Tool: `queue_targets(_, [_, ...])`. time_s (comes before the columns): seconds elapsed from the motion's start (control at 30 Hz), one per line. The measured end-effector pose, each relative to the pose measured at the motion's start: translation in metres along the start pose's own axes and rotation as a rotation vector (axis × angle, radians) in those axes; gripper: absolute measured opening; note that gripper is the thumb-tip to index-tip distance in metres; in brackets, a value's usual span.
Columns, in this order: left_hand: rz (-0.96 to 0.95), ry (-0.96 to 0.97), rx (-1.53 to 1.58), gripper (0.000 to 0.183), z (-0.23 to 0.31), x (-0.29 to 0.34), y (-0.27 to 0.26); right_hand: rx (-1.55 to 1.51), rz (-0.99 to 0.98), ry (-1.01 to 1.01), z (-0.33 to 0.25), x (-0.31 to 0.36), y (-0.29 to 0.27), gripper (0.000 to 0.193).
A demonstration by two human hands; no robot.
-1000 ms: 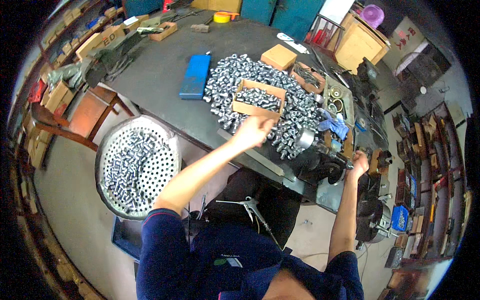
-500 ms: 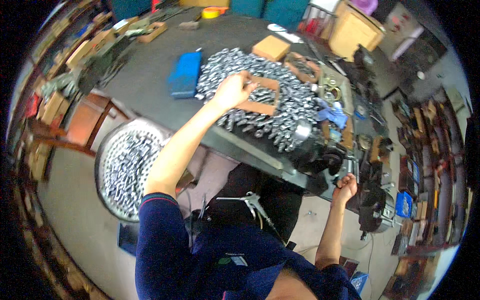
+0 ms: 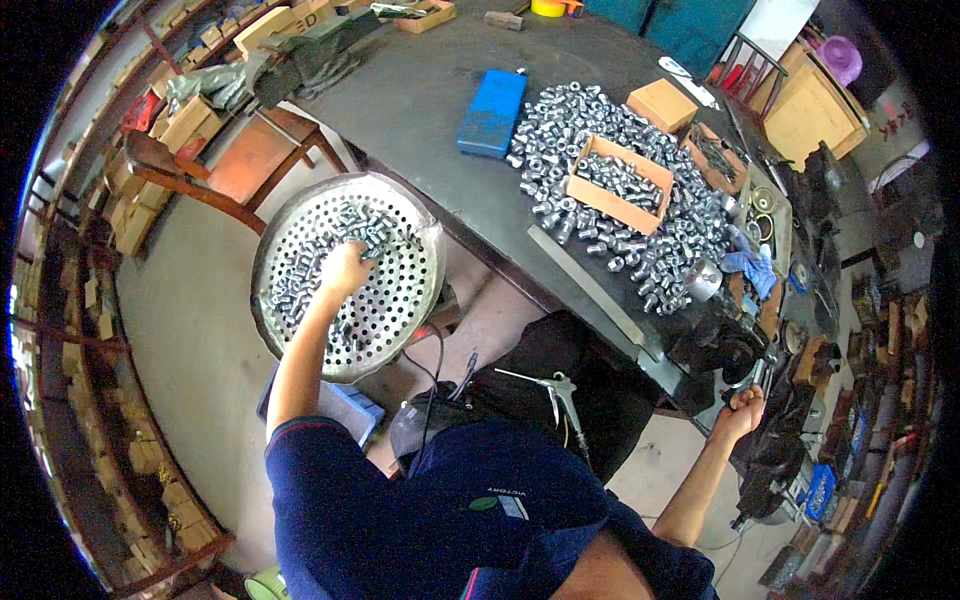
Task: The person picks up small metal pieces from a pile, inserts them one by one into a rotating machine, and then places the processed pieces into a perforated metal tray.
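My left hand reaches into a round perforated metal pan. Its fingers are bunched over a heap of small shiny metal fittings, and the fingertips are hidden, so what they grip does not show. At the table's right corner, my right hand is closed beside a shiny metal bar; the thing inside its fingers is too small to name. A large pile of metal fittings covers part of the dark table, and an open cardboard box full of smaller metal pieces sits on it.
A blue case and a closed cardboard box lie near the pile. A flat metal strip runs along the table's front edge. An air blow gun is by my lap. A wooden chair stands behind the pan.
My left hand has moved from the cardboard box on the pile, left and down into the perforated pan. The right hand stays closed at the table's corner. The view has shifted leftward.
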State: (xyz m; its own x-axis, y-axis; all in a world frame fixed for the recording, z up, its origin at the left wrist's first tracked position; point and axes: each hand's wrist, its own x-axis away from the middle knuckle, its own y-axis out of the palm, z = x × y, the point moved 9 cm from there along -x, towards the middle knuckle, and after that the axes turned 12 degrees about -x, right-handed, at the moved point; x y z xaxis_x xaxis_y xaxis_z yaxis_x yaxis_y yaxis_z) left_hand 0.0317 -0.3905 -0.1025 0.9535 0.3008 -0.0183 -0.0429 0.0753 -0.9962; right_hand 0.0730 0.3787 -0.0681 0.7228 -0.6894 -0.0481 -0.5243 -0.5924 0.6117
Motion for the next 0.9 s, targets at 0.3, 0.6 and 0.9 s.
queue_targets(0.3, [0.057,0.093,-0.082,0.017,0.029,-0.006,-0.01,0.032,0.064,0.004,0.0,0.001,-0.009,0.016])
queue_targets(0.6, [-0.415,0.391,1.263,0.018,0.261,0.003,-0.077,0.002,0.121,-0.007,-0.004,0.004,-0.002,0.016])
queue_targets(0.9, [-0.59,0.712,1.525,0.012,0.443,0.02,-0.099,0.011,0.108,0.003,-0.007,0.01,0.004,0.017])
